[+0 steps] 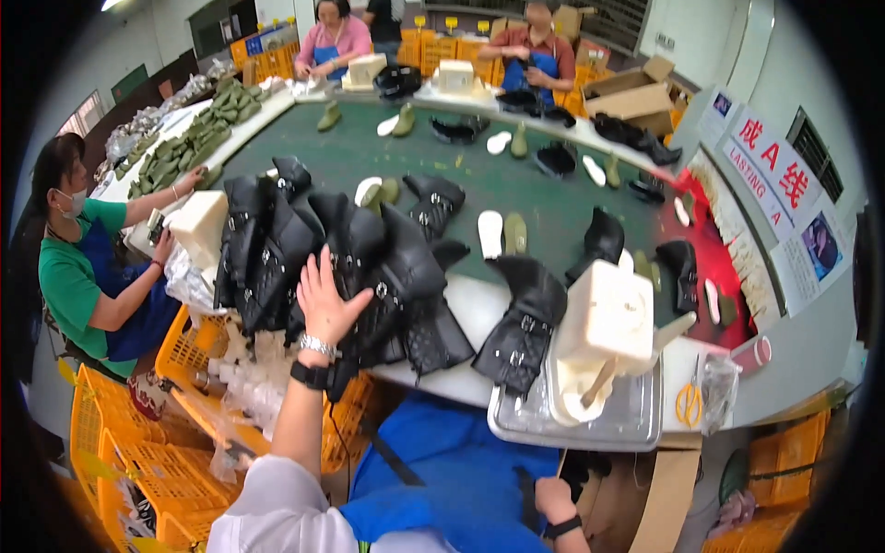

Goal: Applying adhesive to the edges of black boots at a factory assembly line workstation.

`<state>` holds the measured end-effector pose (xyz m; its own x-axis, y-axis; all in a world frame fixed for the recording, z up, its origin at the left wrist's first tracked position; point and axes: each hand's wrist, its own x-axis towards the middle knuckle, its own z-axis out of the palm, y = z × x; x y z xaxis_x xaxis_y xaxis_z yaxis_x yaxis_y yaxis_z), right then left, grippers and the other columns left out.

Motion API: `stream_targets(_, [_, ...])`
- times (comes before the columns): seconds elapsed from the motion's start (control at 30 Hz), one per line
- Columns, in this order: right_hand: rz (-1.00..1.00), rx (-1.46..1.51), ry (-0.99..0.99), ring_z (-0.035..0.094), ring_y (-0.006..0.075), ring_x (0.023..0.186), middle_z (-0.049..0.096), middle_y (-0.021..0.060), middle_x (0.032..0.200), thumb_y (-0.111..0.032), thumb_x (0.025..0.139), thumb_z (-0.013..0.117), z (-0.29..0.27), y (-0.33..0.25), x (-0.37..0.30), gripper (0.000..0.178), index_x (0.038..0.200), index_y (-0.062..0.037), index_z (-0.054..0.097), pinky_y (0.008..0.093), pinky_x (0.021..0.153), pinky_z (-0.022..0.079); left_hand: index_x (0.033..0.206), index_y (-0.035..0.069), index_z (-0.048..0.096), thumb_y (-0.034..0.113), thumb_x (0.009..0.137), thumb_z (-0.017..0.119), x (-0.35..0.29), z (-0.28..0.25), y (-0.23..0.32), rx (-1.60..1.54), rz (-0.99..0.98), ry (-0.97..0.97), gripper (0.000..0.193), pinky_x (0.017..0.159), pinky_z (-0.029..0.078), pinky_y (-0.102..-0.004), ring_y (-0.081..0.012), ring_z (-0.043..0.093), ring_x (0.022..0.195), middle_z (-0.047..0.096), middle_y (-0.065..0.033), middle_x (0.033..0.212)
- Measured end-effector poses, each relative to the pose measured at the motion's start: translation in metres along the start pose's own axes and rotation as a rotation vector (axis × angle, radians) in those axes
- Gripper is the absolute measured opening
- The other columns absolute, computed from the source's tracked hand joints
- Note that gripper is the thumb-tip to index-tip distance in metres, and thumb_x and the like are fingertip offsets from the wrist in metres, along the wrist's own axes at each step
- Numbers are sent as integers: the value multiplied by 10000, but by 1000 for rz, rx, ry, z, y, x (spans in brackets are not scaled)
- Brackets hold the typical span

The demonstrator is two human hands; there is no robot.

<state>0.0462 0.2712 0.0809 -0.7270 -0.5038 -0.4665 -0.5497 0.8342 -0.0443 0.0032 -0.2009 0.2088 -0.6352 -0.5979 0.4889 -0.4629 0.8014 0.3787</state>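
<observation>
Black boots [406, 263], long axes slanting, quilted ends [435, 341] nearest

The room is bright, with an even white light which seems to come from above; a lamp [760, 13] glows at the upper edge. Shadows are soft. The black boots [410, 263] carry small shiny reflections, and the white box [604, 313] is nearly washed out. The lens bends the table [304, 147], and the corners are black.

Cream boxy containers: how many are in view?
4: one container on the tray at right; one by the person in green; at the far side, one by the person in pink, one by the person in red. Others may be hidden.
</observation>
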Motion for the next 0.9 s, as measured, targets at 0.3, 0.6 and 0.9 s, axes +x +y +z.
stream_targets(0.3, [3,2,35,615,285,668,618,138,695,-77,666,531,5,2,3,101,661,-61,630,363,588,498,1348,147,198,415,584,710,25,-1,-7,-32,-61,-197,958,915,319,-454,-368,392,1121,389,-231,1220])
stream_targets(0.6, [9,25,44,614,292,689,619,147,714,-72,659,544,11,5,-1,88,666,-53,630,366,604,500,1233,50,274,88,682,580,21,-60,27,-1044,-113,16,631,796,420,-287,-165,510,900,506,-107,1033])
stream_targets(0.9, [-208,608,336,610,285,697,612,155,736,-133,749,568,-90,-5,-13,164,875,-48,629,345,646,491,1236,-22,320,51,557,662,-56,-59,96,-820,195,-480,763,917,361,-318,-204,458,1076,461,-147,1182])
